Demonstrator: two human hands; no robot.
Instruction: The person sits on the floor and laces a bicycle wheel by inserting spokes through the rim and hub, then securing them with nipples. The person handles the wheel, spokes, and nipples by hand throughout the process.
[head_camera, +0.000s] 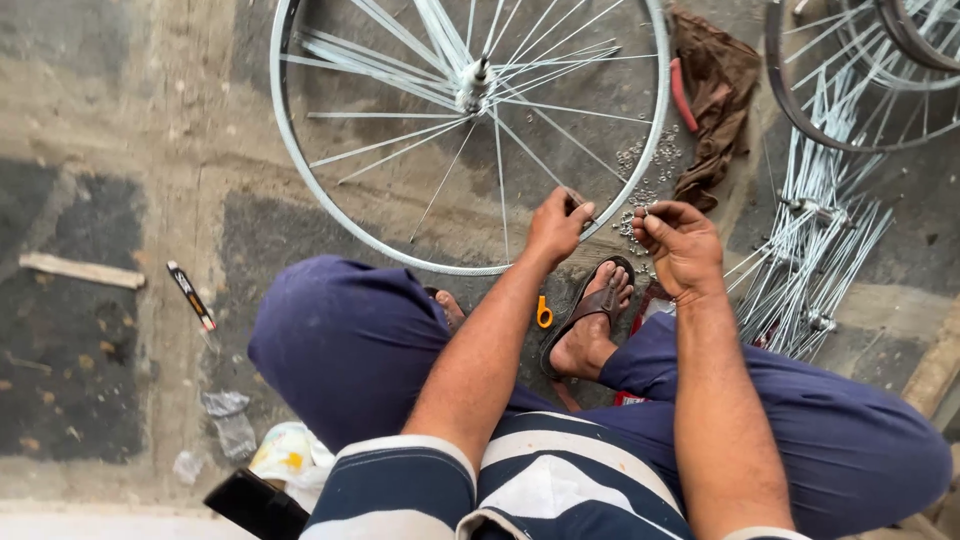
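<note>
A silver bicycle wheel rim (300, 170) with thin spokes and a central hub (474, 84) lies flat on the concrete floor in front of me. My left hand (556, 226) pinches the end of a spoke right at the rim's near edge. My right hand (680, 243) hovers just right of it, fingertips closed on a small metal nipple. A scatter of small nipples (645, 170) lies on the floor beside the rim. I sit with my knees apart, one sandalled foot (592, 320) below my hands.
A brown rag (712, 100) lies right of the rim. Hubs with loose spokes (815, 260) and more rims (850, 90) fill the right side. An orange tool (544, 315), a screwdriver (190, 296), a wood strip (82, 270) and plastic wrappers (232, 420) lie around.
</note>
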